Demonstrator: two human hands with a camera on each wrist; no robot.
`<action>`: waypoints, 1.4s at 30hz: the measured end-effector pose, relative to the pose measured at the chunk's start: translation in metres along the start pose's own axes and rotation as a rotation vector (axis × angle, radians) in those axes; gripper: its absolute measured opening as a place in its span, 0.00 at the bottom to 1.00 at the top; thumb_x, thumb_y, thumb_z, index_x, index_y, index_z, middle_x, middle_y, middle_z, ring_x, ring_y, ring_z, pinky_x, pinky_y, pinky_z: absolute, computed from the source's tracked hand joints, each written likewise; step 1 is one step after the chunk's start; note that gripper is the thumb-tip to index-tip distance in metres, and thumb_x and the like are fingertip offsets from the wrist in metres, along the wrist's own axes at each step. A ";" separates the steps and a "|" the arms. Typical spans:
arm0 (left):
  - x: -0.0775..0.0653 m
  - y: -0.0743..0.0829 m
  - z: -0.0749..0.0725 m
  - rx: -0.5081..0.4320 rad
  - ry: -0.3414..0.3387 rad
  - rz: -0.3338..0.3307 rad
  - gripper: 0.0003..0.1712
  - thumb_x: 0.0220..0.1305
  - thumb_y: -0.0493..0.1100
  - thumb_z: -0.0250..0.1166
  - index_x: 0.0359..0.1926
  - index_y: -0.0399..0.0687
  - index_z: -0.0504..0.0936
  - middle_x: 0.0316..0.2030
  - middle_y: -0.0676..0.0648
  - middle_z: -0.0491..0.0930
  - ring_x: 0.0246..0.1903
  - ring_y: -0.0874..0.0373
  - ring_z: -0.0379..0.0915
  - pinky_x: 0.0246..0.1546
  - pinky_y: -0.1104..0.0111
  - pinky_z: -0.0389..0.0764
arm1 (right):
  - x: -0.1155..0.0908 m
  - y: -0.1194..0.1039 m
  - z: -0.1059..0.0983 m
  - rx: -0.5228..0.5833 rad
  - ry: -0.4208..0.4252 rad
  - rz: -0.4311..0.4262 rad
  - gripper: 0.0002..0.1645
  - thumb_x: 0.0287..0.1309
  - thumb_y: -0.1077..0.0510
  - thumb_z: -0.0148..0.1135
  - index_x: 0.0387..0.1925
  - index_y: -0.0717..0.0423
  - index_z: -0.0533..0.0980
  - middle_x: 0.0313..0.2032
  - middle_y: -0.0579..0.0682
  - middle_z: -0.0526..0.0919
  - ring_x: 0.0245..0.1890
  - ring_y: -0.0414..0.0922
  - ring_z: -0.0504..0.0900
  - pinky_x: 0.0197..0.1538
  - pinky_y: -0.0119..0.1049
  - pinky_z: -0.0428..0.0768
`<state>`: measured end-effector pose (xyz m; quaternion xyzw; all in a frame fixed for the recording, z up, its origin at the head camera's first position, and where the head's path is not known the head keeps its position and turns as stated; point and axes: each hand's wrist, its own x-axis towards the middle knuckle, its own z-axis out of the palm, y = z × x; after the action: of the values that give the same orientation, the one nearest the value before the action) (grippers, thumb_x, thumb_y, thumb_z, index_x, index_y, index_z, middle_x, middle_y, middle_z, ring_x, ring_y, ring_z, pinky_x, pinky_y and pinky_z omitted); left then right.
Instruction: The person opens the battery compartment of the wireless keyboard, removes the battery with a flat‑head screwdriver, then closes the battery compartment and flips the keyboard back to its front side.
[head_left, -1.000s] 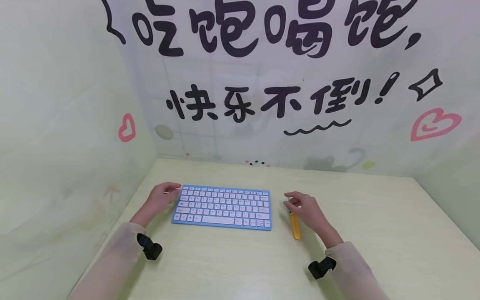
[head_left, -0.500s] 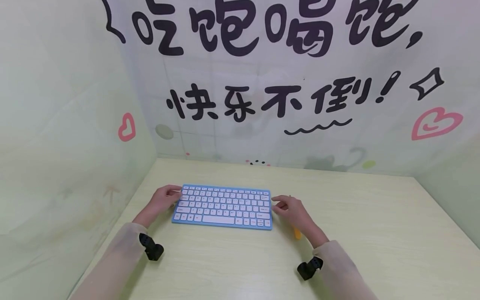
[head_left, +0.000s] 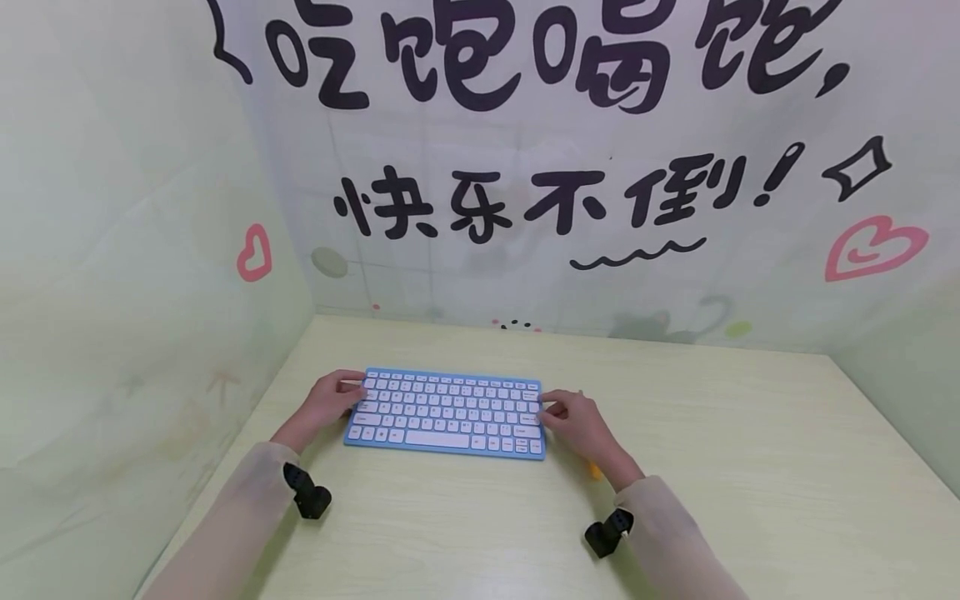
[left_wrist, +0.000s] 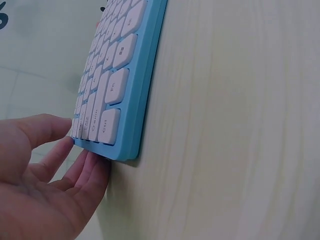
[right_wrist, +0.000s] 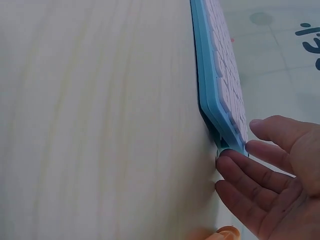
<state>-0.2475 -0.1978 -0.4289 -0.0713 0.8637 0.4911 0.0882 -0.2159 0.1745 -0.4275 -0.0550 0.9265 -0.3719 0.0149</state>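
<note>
A light-blue keyboard (head_left: 450, 415) with white keys lies on the table between both hands. My left hand (head_left: 330, 398) grips its left edge; in the left wrist view the thumb is over the keys and the other fingers are at the edge and below it. At the opposite end, my right hand (head_left: 573, 419) holds the right edge. There, in the right wrist view, the thumb (right_wrist: 272, 127) is by the key side and fingertips touch the edge and underside. A slim orange-yellow object (head_left: 596, 471) lies under the right wrist, mostly hidden.
The pale wooden table (head_left: 750, 467) extends to the right and in front of the keyboard. Printed fabric walls (head_left: 465, 283) with black lettering enclose it at the back and sides. Both sleeves carry a small black wrist camera (head_left: 307, 492).
My right hand has moved left from above the orange-yellow object to the keyboard's right edge. The left hand has shifted slightly right onto the left edge. The keyboard has hardly moved.
</note>
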 end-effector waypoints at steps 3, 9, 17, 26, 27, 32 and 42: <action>0.001 -0.001 0.001 0.008 -0.001 -0.002 0.24 0.67 0.39 0.54 0.62 0.38 0.63 0.53 0.32 0.68 0.48 0.44 0.70 0.46 0.61 0.74 | 0.001 0.000 0.001 0.017 0.010 0.004 0.18 0.54 0.60 0.64 0.47 0.59 0.77 0.34 0.49 0.80 0.33 0.43 0.76 0.39 0.35 0.77; 0.003 -0.002 0.002 0.015 -0.004 -0.010 0.24 0.65 0.36 0.55 0.62 0.38 0.63 0.53 0.32 0.68 0.48 0.44 0.70 0.48 0.59 0.73 | 0.004 -0.001 0.003 0.060 0.036 0.047 0.16 0.53 0.62 0.65 0.45 0.59 0.77 0.34 0.50 0.81 0.32 0.44 0.77 0.38 0.36 0.77; 0.003 -0.003 0.001 -0.014 0.000 -0.016 0.26 0.64 0.35 0.55 0.63 0.38 0.62 0.53 0.32 0.68 0.49 0.43 0.69 0.50 0.57 0.72 | 0.007 -0.006 0.008 0.127 0.054 0.141 0.16 0.53 0.63 0.64 0.45 0.61 0.75 0.32 0.53 0.78 0.29 0.45 0.75 0.32 0.32 0.76; 0.003 -0.006 0.000 -0.025 0.008 0.007 0.26 0.64 0.36 0.56 0.63 0.40 0.64 0.54 0.33 0.68 0.51 0.43 0.68 0.52 0.56 0.70 | 0.009 -0.009 0.012 0.224 0.056 0.204 0.18 0.53 0.65 0.63 0.46 0.64 0.72 0.32 0.55 0.77 0.29 0.46 0.74 0.30 0.33 0.77; 0.002 -0.007 0.000 -0.025 0.011 0.009 0.26 0.64 0.36 0.56 0.63 0.40 0.64 0.54 0.33 0.68 0.51 0.43 0.68 0.51 0.56 0.70 | 0.008 -0.009 0.012 0.230 0.058 0.206 0.18 0.52 0.65 0.63 0.46 0.64 0.72 0.32 0.56 0.77 0.29 0.46 0.75 0.30 0.33 0.77; 0.002 -0.010 -0.002 -0.025 0.026 0.031 0.26 0.63 0.36 0.57 0.62 0.40 0.66 0.53 0.34 0.69 0.51 0.43 0.68 0.51 0.56 0.70 | 0.010 -0.009 0.012 0.287 0.072 0.214 0.18 0.50 0.67 0.64 0.45 0.66 0.74 0.30 0.56 0.78 0.27 0.45 0.75 0.28 0.34 0.78; 0.000 -0.016 -0.016 -0.145 0.000 0.083 0.27 0.63 0.35 0.57 0.63 0.41 0.66 0.56 0.35 0.68 0.51 0.46 0.68 0.49 0.64 0.73 | 0.015 -0.009 0.014 0.314 0.082 0.197 0.18 0.49 0.67 0.65 0.45 0.66 0.76 0.29 0.55 0.78 0.24 0.44 0.75 0.28 0.34 0.78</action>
<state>-0.2450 -0.2196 -0.4346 -0.0419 0.8281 0.5555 0.0623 -0.2290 0.1562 -0.4314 0.0542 0.8578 -0.5107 0.0219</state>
